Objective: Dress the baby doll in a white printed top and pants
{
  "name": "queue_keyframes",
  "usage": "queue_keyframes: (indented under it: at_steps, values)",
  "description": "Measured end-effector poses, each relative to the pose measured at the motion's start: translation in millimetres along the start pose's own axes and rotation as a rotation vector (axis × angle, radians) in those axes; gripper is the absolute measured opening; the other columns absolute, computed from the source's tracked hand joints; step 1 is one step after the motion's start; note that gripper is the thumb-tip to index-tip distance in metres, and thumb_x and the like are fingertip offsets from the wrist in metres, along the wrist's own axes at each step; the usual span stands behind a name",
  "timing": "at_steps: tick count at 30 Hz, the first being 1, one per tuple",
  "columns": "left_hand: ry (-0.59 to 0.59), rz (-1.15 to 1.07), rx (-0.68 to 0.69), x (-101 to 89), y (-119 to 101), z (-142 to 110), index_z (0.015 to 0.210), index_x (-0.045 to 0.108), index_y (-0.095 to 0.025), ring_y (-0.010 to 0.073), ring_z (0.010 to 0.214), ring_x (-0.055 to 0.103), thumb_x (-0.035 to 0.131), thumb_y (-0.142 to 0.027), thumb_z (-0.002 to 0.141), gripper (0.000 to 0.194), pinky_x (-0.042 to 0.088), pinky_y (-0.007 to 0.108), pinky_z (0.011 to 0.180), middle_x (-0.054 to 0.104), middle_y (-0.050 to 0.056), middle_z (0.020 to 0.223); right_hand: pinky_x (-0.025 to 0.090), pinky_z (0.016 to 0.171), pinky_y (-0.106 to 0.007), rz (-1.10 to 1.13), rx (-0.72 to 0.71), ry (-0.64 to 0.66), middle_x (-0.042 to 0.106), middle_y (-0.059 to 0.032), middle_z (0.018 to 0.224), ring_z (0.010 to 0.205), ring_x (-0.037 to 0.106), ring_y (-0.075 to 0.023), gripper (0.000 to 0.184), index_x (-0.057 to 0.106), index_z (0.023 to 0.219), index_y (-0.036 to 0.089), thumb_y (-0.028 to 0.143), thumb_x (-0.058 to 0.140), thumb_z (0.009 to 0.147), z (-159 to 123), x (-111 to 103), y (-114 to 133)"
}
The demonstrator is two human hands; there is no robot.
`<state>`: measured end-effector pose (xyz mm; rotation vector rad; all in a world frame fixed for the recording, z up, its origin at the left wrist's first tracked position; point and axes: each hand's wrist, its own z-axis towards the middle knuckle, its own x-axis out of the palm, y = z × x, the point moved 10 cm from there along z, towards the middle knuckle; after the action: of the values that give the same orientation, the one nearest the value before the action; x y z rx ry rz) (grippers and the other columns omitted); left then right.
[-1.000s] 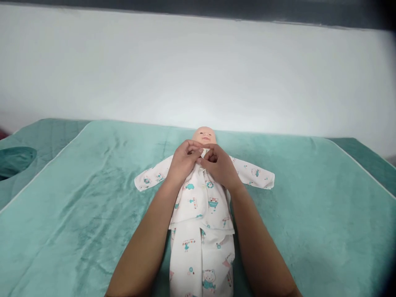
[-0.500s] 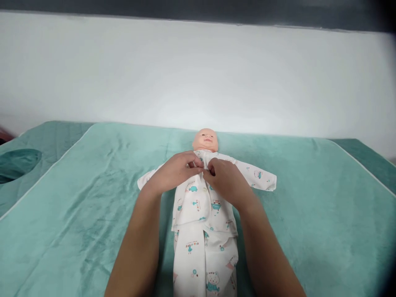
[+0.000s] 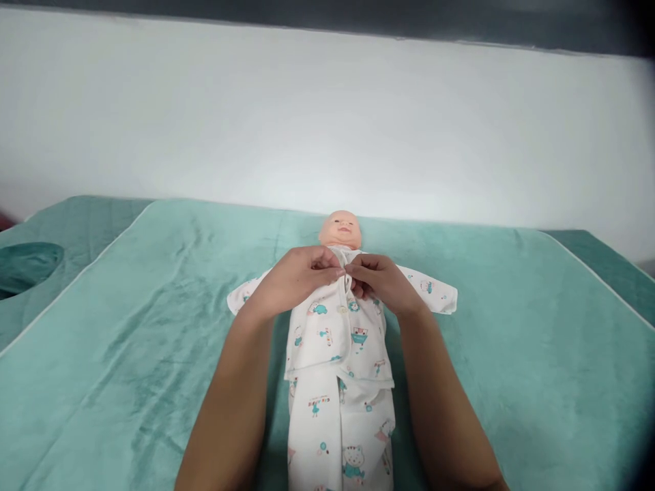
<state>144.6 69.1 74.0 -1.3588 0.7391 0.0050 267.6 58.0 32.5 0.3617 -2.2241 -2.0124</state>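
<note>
White long-sleeved cloth shirt [image 3: 314, 348], printed with teal figures, lies around a smooth, round-headed doll [image 3: 340, 228] on a velvety, creased teal cover [image 3: 153, 341]. Left hand [image 3: 294, 279] and right hand [image 3: 383, 283] meet below the neckline, each grip pinching fabric at the front opening.

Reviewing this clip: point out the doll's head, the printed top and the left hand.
Doll's head [image 3: 340, 228]: head view, middle of the face.
Printed top [image 3: 335, 333]: head view, on the front.
Left hand [image 3: 297, 278]: head view, back of the hand.
</note>
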Motion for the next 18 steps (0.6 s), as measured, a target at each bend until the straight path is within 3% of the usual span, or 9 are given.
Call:
queue_keyframes:
  at_steps: [3, 6, 18]
  values:
    - [-0.042, -0.116, -0.02, -4.0, 2, 0, 0.08, 0.069, -0.022, 0.0145, 0.064, 0.056, 0.064, -0.041, 0.082, 0.02, 0.041, 0.026, 0.055, 0.063, 0.002, 0.073, 0.027, 0.043, -0.022, 0.095, -0.007, 0.019, 0.055, 0.0021, 0.05, 0.043, 0.043, -0.0082, 0.037, 0.056, 0.062, 0.019, 0.051, 0.064, 0.08, 3, 2, -2]
    - [0.022, -0.185, -0.037, 4.5, 3, 2, 0.08, 0.069, -0.021, 0.0148, 0.066, 0.057, 0.065, -0.038, 0.081, 0.017, 0.042, 0.026, 0.057, 0.064, 0.002, 0.074, 0.023, 0.042, -0.022, 0.132, -0.032, 0.012, 0.055, 0.0026, 0.049, 0.041, 0.039, -0.0074, 0.038, 0.055, 0.062, 0.019, 0.051, 0.064, 0.08, 5, 1, -2]
    - [0.044, -0.258, -0.038, 14.2, -1, 2, 0.083, 0.067, -0.021, 0.0171, 0.068, 0.06, 0.066, -0.034, 0.079, 0.013, 0.045, 0.029, 0.058, 0.066, 0.004, 0.077, 0.022, 0.04, -0.022, 0.167, -0.091, -0.042, 0.053, 0.0041, 0.045, 0.038, 0.036, -0.0071, 0.035, 0.057, 0.065, 0.019, 0.049, 0.062, 0.082, 8, 0, -2]
